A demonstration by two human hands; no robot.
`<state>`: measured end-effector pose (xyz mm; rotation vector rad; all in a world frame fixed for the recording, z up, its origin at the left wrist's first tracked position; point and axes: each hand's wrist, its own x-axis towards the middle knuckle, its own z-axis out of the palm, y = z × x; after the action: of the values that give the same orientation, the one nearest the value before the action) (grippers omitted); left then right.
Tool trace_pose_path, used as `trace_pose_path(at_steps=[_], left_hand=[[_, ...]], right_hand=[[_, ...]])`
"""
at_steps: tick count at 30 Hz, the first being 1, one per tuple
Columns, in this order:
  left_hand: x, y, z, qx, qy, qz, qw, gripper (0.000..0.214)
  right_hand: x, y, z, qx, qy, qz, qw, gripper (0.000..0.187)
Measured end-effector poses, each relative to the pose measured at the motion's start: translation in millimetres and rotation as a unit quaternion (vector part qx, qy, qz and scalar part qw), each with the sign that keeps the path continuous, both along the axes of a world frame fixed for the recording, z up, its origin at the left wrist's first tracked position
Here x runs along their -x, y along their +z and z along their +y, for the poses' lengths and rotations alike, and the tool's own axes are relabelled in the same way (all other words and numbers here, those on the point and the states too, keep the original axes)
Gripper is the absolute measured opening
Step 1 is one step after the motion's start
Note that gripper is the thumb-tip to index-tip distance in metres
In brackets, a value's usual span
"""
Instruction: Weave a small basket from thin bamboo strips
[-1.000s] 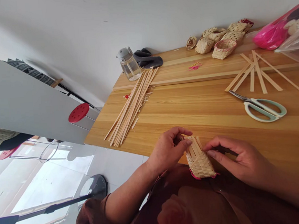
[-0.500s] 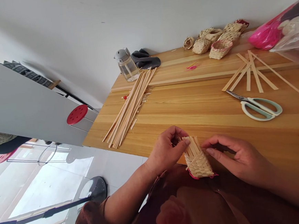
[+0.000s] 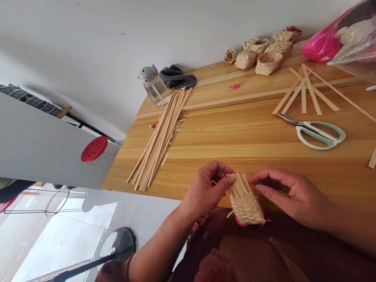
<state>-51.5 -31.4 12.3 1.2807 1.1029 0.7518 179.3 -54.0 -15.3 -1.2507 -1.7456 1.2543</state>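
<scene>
A small woven basket (image 3: 247, 208) with pink yarn along its lower edge rests tilted against my clothing at the table edge. Upright strip ends fan out at its top, and a thin strip end pokes out at its left side. My left hand (image 3: 209, 187) pinches those strip ends at the upper left, thumb in front and fingers behind. At the right edge of the weave, my right hand (image 3: 285, 192) has its thumb and forefinger drawn together close to the strips; anything between them is too small to make out.
Long flat wooden strips (image 3: 162, 138) lie bundled on the left of the wooden table (image 3: 226, 133). Scissors (image 3: 319, 133) and loose strips (image 3: 311, 92) lie to the right. Finished woven pieces (image 3: 268, 61), a water bottle (image 3: 154, 85) and a plastic bag (image 3: 359, 45) stand along the wall.
The view has shifted slightly, so the table things sit a little further left. The basket has turned slightly, and a thin strip end sticks out more at its left. Both hands keep nearly the same pose.
</scene>
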Motion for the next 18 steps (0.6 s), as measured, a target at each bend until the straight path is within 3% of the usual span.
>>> trace_pose_path(at_steps=[12,18], left_hand=[[1.5,0.6,-1.4,-0.001,0.003,0.052,0.999,0.029],[4.8,2.1,1.6,-0.016,-0.019,0.081,0.996,0.023]], right_hand=[[0.9,4.9,0.1,-0.015,0.011,-0.015,1.000,0.021],[-0.3,6.6,-1.9,-0.014,0.011,-0.018,1.000,0.020]])
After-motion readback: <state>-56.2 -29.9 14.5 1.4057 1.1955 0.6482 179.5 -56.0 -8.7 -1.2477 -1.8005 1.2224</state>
